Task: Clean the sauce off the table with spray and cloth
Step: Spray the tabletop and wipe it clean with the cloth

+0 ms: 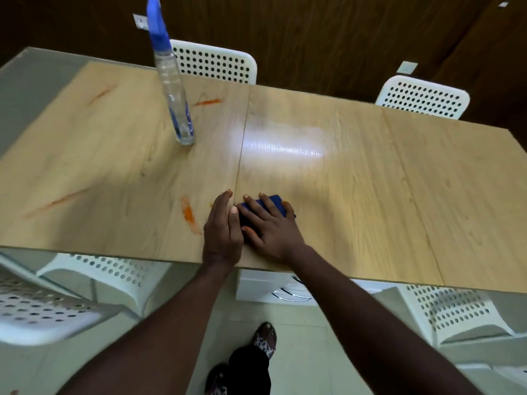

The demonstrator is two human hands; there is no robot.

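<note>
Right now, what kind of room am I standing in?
Probably a dining or meeting room: a long wooden table with white perforated chairs on both sides, and dark wood-panelled walls behind.

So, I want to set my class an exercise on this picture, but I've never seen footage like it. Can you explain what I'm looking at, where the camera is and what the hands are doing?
There is no machine here. A person wears one wide-angle camera on the head, so you look forward and down at their own two hands over a wooden table. The right hand lies flat, fingers spread, on a dark blue cloth, pressing it to the table. The left hand rests beside it with straight fingers, at the cloth's edge, and holds nothing. A clear spray bottle with a blue head stands untouched, farther back on the left. Orange sauce smears mark the left part of the table, the nearest one just left of the hands. White perforated chairs stand around it.
</note>
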